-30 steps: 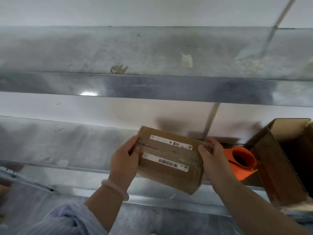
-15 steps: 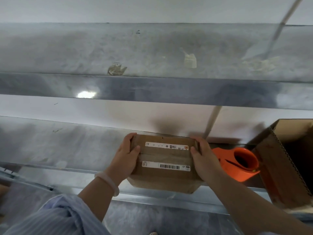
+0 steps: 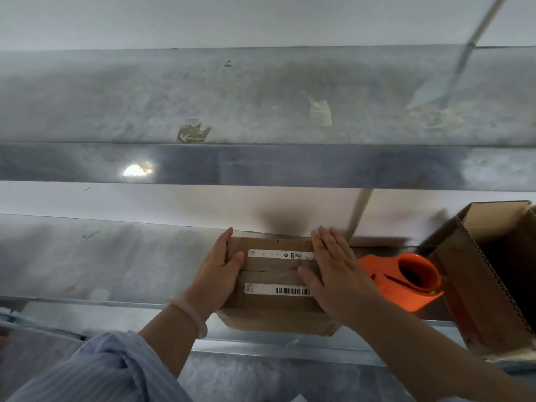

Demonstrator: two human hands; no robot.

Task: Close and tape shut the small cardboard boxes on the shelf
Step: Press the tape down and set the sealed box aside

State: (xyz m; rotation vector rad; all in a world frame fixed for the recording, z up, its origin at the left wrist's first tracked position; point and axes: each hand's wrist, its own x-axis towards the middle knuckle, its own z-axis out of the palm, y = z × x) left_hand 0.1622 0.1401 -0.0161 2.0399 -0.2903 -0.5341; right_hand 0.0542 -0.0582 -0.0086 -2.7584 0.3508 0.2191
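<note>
On the shelf, the left hand pressed the box at nine o'clock, fingers straight; the right hand lay flat on top at three o'clock.

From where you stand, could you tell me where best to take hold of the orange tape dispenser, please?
Probably the round orange body of the tape dispenser, from the front and above with the right hand: its ring opening faces up towards you, while the small box flanks its left and the open carton its right.
</note>
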